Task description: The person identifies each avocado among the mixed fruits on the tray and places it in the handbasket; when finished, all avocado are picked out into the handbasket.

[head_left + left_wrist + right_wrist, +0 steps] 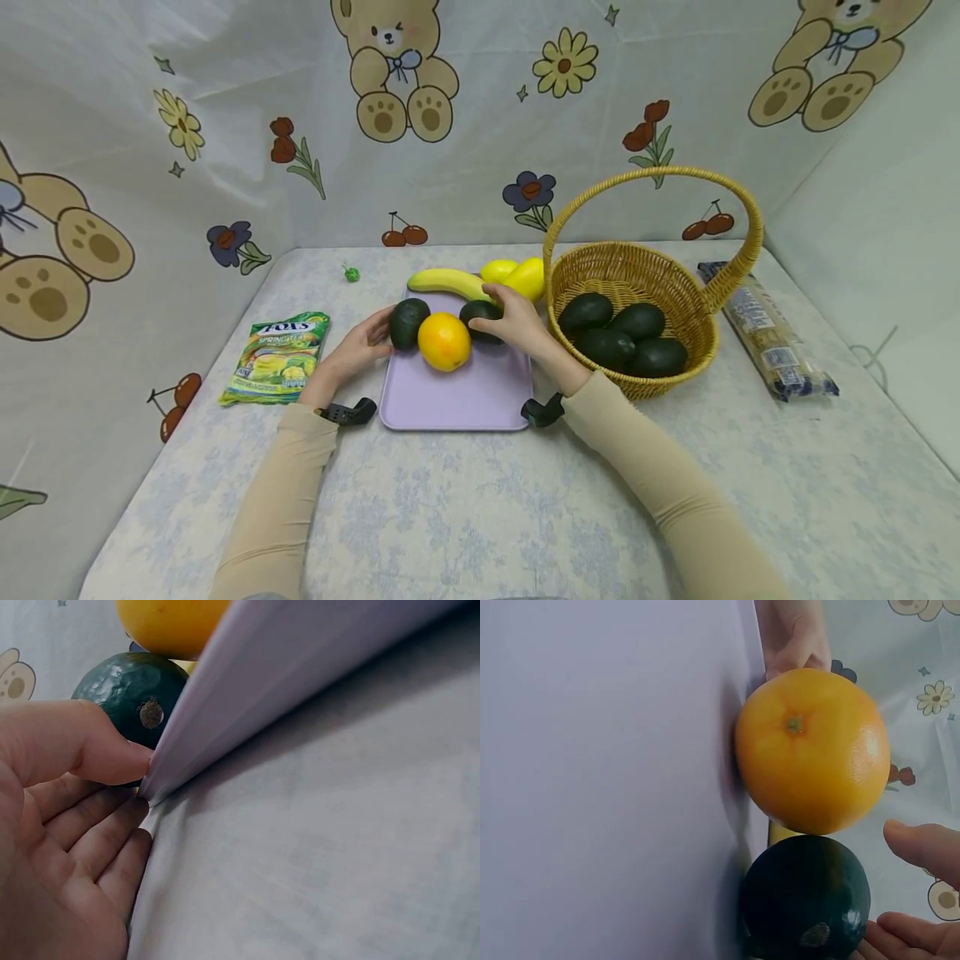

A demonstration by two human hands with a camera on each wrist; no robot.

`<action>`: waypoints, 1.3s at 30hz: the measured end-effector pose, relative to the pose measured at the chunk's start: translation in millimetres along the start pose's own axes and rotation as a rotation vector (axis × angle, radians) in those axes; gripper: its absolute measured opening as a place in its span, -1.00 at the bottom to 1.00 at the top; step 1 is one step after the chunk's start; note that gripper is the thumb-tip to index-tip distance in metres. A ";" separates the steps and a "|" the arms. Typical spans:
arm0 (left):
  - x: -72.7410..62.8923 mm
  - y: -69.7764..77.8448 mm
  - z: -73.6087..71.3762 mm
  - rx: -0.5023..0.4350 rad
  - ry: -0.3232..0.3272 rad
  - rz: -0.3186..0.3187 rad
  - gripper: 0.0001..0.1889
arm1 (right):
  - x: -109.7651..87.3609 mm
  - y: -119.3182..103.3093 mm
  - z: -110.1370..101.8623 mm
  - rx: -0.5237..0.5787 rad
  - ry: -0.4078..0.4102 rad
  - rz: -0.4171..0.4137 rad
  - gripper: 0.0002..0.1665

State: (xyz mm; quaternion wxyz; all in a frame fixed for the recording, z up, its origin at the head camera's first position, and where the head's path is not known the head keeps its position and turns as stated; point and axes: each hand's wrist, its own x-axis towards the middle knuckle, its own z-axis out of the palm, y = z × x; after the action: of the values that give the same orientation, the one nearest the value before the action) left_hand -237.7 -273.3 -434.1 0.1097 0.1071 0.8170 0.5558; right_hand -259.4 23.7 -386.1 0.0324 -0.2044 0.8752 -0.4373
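A lilac tray [457, 407] holds an orange [444, 342] between two dark green avocados. Beside the left avocado [408, 323], my left hand [357, 347] rests at the tray's left rim. In the left wrist view its thumb [120, 761] touches that rim, with the fingers extended below. Over the right avocado [478, 318] is my right hand [517, 320], thumb and fingers spread around it. The right wrist view shows the right thumb [922, 847] apart from the avocado, while the fingertips [885, 941] are at its far side, partly hidden.
Behind them lie a banana [447, 282] and yellow fruits [528, 279]. To the right stands a tall-handled wicker basket [645, 388] with several avocados [603, 348]. A long packet [772, 333] is beyond it. At left are a green candy bag [277, 360] and a small green item [352, 273].
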 end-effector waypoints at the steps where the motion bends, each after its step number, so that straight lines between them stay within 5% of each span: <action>1: 0.3 -1.3 0.0 0.006 0.000 0.004 -0.19 | 0.2 1.3 0.7 -0.003 -0.003 0.001 -0.20; 27: 1.3 -5.5 1.8 0.033 0.010 0.040 -0.19 | -4.5 11.4 6.1 -0.087 -0.114 0.056 -0.12; 34: 0.4 -2.0 0.8 0.000 -0.009 0.019 -0.19 | -6.0 9.3 3.8 -0.080 -0.083 0.094 -0.12; 39: -8.6 17.9 1.4 -0.017 -0.027 0.011 -0.20 | -8.6 -6.3 -5.6 -0.062 -0.014 0.091 -0.12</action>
State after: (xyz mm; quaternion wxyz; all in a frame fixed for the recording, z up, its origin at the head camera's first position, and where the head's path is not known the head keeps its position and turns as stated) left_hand -228.1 -268.2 -417.5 0.1183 0.1182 0.8102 0.5617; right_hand -250.7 27.9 -378.8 0.0522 -0.1684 0.8965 -0.4066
